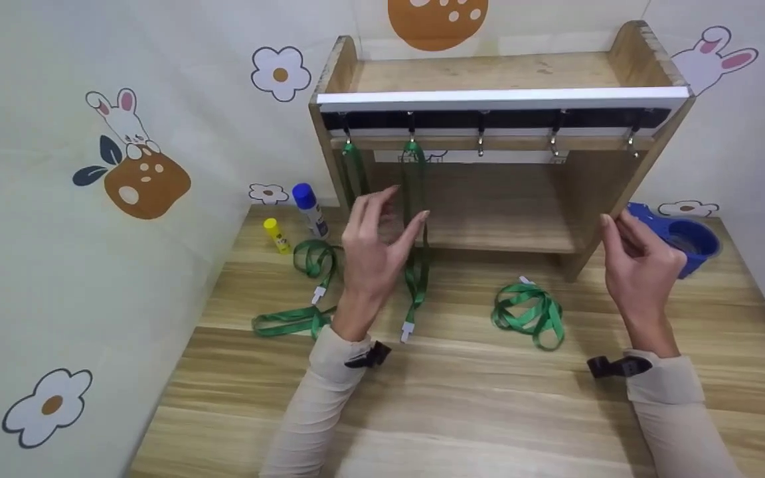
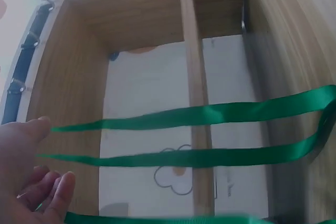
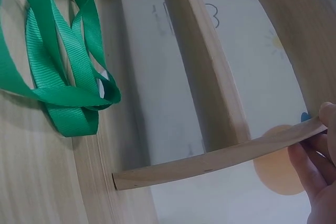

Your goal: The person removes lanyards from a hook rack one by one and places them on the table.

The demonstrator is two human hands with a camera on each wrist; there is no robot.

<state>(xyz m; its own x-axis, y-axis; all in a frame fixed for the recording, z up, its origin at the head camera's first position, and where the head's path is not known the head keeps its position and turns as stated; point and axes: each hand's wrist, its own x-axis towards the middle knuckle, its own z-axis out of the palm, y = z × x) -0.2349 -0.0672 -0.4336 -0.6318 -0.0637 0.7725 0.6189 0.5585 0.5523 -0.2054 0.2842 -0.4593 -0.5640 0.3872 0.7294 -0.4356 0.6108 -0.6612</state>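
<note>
A small wooden shelf [image 1: 502,206] with a row of metal hooks stands on the table. Green lanyards hang from its two leftmost hooks, one lanyard [image 1: 417,279] reaching down to a white clip over the tabletop. Beside these straps is my left hand [image 1: 372,249], thumb and fingers spread apart. In the left wrist view the green straps [image 2: 173,116] stretch past its fingers. My right hand [image 1: 641,265] pinches the front edge of the shelf's right side panel [image 3: 210,166], thumb on one face and fingers on the other.
A loosely coiled lanyard [image 1: 545,312] lies before the shelf's right end. More green lanyards [image 1: 286,325] lie at the left, near a yellow glue stick [image 1: 277,237] and a blue-capped tube [image 1: 314,216]. Behind the right hand sits a blue plastic holder [image 1: 704,245].
</note>
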